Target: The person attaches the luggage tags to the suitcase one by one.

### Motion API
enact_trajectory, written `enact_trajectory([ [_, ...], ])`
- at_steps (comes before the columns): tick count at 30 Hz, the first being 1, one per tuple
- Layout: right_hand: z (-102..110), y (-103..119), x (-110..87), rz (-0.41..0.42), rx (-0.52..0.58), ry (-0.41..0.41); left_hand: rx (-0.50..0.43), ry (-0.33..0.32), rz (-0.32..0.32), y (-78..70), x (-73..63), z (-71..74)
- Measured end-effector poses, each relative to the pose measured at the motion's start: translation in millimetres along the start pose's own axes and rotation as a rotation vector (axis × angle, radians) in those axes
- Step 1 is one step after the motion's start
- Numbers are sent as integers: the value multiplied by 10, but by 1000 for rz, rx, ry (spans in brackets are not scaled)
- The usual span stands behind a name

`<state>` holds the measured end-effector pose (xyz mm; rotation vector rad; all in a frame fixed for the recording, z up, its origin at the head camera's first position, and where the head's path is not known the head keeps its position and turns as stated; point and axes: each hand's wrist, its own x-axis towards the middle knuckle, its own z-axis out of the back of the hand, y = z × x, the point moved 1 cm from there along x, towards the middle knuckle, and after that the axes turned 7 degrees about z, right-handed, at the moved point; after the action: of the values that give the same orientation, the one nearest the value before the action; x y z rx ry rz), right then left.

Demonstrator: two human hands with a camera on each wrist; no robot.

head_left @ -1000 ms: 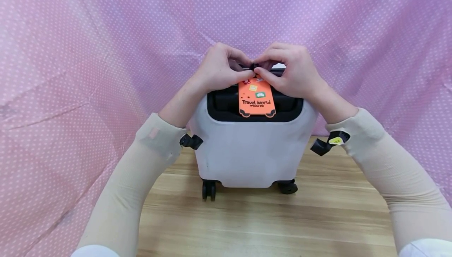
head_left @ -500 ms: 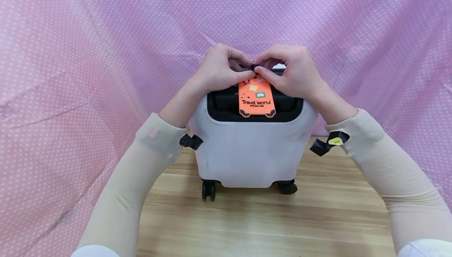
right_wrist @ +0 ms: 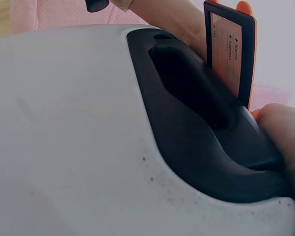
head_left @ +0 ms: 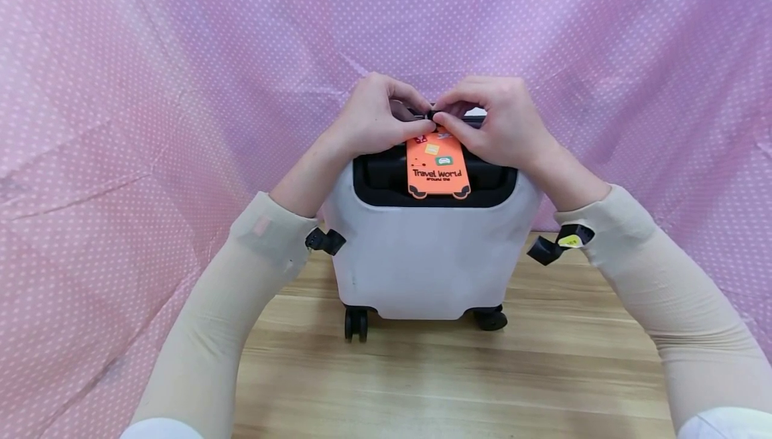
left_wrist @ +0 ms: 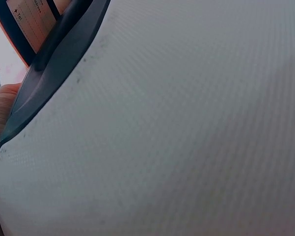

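Note:
A white suitcase (head_left: 425, 261) stands upright with a black handle recess (head_left: 378, 184) along its top. An orange luggage tag (head_left: 429, 162) with "Travel World" on it hangs there, its printed name card (right_wrist: 227, 51) facing the wrist cameras. Thumb and fingertips of my left hand (head_left: 381, 114) pinch a small black strap piece (head_left: 431, 115) just above the tag. From the other side my right hand (head_left: 503, 120) pinches the same black piece, fingertips almost meeting the left ones. The fingers cover most of the strap, so how it is fastened cannot be seen.
Black wheels (head_left: 356, 324) carry the suitcase on a wood-grain surface (head_left: 422, 385). Pink dotted cloth (head_left: 386, 17) hangs close behind and along both sides. A black wrist camera (head_left: 326, 241) sits on each beige sleeve, near the suitcase's sides.
Both hands stay at the strap above the tag. The right fingers have dropped very slightly and the black piece has shifted a little; the suitcase stands in the same place.

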<state>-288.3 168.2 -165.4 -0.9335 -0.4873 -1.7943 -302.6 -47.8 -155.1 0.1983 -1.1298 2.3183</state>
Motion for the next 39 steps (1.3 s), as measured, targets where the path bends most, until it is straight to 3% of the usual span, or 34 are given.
enact_trajectory([
  [13,-3,20,-16,9,4,22,8,-37,37,-1,-3,-5],
  [23,0,34,-15,34,1,14,-21,-23,63,-19,-7,2],
  [34,-7,33,-17,51,14,-31,-43,4,15,-16,-20,6],
  [39,11,11,-4,-33,76,-11,-92,-4,-35,-11,-34,10],
])
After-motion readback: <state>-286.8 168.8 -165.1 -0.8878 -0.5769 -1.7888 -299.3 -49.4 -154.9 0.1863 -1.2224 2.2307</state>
